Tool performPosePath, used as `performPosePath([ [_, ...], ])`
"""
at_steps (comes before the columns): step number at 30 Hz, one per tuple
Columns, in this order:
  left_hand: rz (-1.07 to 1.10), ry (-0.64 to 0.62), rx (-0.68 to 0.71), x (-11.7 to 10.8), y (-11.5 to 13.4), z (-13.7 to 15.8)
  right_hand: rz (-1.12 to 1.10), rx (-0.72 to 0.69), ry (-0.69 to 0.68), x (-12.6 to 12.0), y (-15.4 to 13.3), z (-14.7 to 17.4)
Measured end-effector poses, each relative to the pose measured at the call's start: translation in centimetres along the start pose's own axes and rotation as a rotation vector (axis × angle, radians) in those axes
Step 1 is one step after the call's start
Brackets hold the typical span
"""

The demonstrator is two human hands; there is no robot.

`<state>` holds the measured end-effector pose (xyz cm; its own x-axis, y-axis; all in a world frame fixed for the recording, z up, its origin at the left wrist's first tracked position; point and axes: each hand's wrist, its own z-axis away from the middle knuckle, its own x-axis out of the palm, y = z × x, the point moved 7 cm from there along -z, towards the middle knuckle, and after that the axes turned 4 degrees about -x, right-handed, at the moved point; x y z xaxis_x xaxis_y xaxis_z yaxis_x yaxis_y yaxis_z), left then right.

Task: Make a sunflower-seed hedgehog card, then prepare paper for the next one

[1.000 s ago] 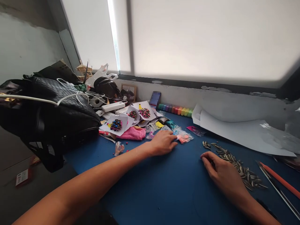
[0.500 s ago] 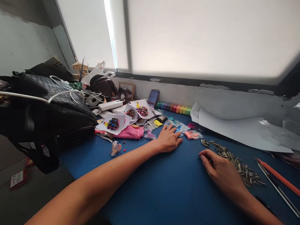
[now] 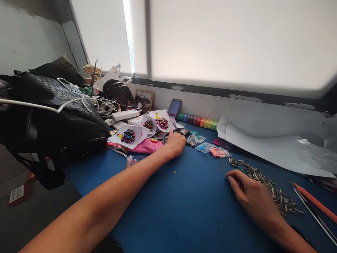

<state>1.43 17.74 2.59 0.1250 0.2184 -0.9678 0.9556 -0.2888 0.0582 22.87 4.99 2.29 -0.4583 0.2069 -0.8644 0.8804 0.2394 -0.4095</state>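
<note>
My left hand point(image 3: 176, 144) reaches across the blue table point(image 3: 168, 200) to the clay packets beside the paper sheets. Its fingers curl downward, closed, and their tips are hidden, so what they grip cannot be made out. My right hand point(image 3: 254, 193) rests beside a pile of striped sunflower seeds point(image 3: 280, 198). Thumb and forefinger are pinched together there; anything between them is too small to name. Near my left hand lie a clear bag with teal clay point(image 3: 197, 136), a blue clay packet point(image 3: 205, 147) and an orange-pink clay packet point(image 3: 220, 152). A tiny yellow bit point(image 3: 175, 172) sits below my left wrist.
White sheets bearing seed-covered clay figures point(image 3: 128, 136) lie at the left over a pink cloth point(image 3: 147, 146). A black bag point(image 3: 52, 119) takes up the left edge. Coloured clay blocks point(image 3: 198, 121) line the wall. White paper point(image 3: 265, 147), an orange pencil point(image 3: 316, 202) and a metal tool lie right.
My left hand has moved left from the blue packet, and its spread fingers have curled shut. The tiny yellow bit now shows on the table. My right hand keeps its pinch.
</note>
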Motion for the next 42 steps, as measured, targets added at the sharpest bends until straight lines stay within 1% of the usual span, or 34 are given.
performPosePath([
  [2, -0.001, -0.009, -0.012, 0.2, -0.4, -0.3, 0.002, 0.004, -0.003, 0.0, 0.1, 0.0],
  [4, 0.01, 0.007, -0.031, -0.2, -0.7, -0.5, 0.003, 0.003, -0.002, 0.0, 0.0, 0.1],
  [6, 0.034, 0.053, -0.055, -1.3, -1.1, -0.7, 0.004, -0.004, 0.002, 0.0, 0.0, 0.1],
  [8, 0.076, 0.129, -0.07, -2.9, -1.2, -0.8, 0.007, -0.012, 0.006, 0.0, -0.1, 0.2],
  [10, 0.139, 0.202, -0.044, -4.5, -0.4, -0.8, 0.013, -0.02, 0.011, 0.0, -0.1, 0.3],
  [12, 0.218, 0.229, 0.036, -5.3, 1.7, -0.8, 0.024, -0.029, 0.019, 0.0, -0.2, 0.3],
  [13, 0.255, 0.218, 0.081, -5.2, 3.1, -0.8, 0.03, -0.034, 0.023, 0.0, -0.2, 0.3],
  [15, 0.309, 0.154, 0.156, -4.2, 6.0, -1.0, 0.042, -0.046, 0.028, 0.0, -0.3, 0.4],
  [17, 0.331, 0.068, 0.166, -2.5, 8.1, -1.3, 0.051, -0.057, 0.03, -0.1, -0.4, 0.4],
  [18, 0.329, 0.03, 0.145, -1.6, 8.5, -1.4, 0.054, -0.063, 0.029, -0.1, -0.4, 0.5],
  [20, 0.311, -0.02, 0.084, -0.5, 8.2, -1.5, 0.055, -0.072, 0.028, 0.0, -0.5, 0.6],
  [22, 0.275, -0.049, 0.019, -0.1, 6.6, -1.2, 0.051, -0.076, 0.025, 0.0, -0.5, 0.7],
  [25, 0.206, -0.067, -0.033, -0.8, 3.9, -0.6, 0.049, -0.073, 0.024, 0.1, -0.4, 0.7],
  [27, 0.168, -0.053, -0.023, -1.7, 3.1, -0.1, 0.053, -0.071, 0.028, 0.2, -0.4, 0.7],
  [29, 0.15, -0.021, 0.029, -2.7, 3.8, 0.2, 0.063, -0.072, 0.036, 0.3, -0.4, 0.6],
  [32, 0.154, 0.022, 0.179, -3.2, 7.2, 0.8, 0.082, -0.079, 0.049, 0.3, -0.4, 0.7],
  [35, 0.155, -0.011, 0.351, -2.0, 11.1, 1.1, 0.1, -0.092, 0.06, 0.3, -0.5, 0.7],
  [37, 0.146, -0.042, 0.407, -0.7, 12.6, 0.8, 0.104, -0.104, 0.065, 0.3, -0.5, 0.7],
  [39, 0.145, -0.047, 0.408, 0.2, 13.0, 0.0, 0.104, -0.114, 0.068, 0.2, -0.6, 0.6],
  [42, 0.145, -0.023, 0.37, 0.5, 12.1, -1.4, 0.094, -0.122, 0.069, 0.0, -0.7, 0.5],
])
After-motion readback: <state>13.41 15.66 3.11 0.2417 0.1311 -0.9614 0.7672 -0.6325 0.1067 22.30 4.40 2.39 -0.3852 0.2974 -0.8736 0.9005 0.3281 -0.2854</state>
